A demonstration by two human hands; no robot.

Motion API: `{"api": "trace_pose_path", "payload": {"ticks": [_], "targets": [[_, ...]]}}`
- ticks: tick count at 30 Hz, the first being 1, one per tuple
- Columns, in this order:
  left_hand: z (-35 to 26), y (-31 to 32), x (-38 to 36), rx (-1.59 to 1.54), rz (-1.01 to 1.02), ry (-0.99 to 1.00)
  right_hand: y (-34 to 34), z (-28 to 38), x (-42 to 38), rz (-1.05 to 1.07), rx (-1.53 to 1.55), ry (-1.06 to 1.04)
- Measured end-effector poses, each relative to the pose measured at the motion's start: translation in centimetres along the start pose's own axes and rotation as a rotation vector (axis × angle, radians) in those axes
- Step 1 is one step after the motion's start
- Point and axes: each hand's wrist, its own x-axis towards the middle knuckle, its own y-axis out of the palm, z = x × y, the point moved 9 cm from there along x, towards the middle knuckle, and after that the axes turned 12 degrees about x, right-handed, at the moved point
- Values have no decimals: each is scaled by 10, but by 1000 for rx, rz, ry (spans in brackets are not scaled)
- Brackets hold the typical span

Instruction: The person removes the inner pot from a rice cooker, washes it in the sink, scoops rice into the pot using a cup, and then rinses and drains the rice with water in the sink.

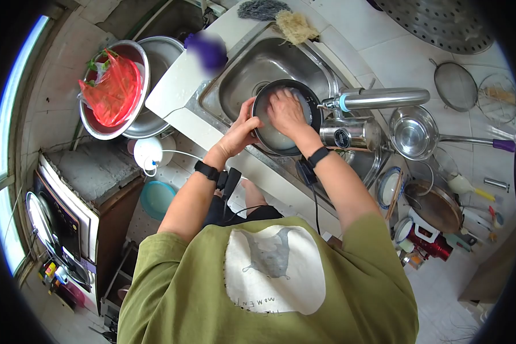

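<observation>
A dark-rimmed round pot (pixel 269 137) with cloudy liquid inside is held over the double sink (pixel 235 86). My left hand (pixel 241 131) grips its left rim, thumb over the edge. Inside the pot is my right hand (pixel 286 112), its fingers partly in the liquid and close together; whether they hold anything is hidden. Something pale and translucent (pixel 304 106) lies along the pot's inner right side, beside my right fingers. Just right of the pot are the faucet (pixel 378 98) and a shiny metal cylinder (pixel 350 133).
A metal basin (pixel 86 123) with a red plastic bag (pixel 114 92) stands left. Scrubbers (pixel 295 27) lie behind the sink, a purple object (pixel 207 53) on the counter. Pans and strainers (pixel 456 86) hang right, near a small saucepan (pixel 413 133). A teal basin (pixel 158 199) is on the floor.
</observation>
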Motion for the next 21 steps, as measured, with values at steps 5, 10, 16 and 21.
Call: {"api": "trace_pose_path", "payload": {"ticks": [5,10,16,21], "targets": [[-1,1,-3,-18,-13,-15,40,-29,-4,305,-51,241],[-3,-1,-1,-12,-27,-1,-11,-5,-1,150,-131,98],[-2,0,0,-62,-17,-23,19,-34,-35,261,186,616],[-3,0,2,-65,-4,-18,-2,5,-30,334,260,464]]}}
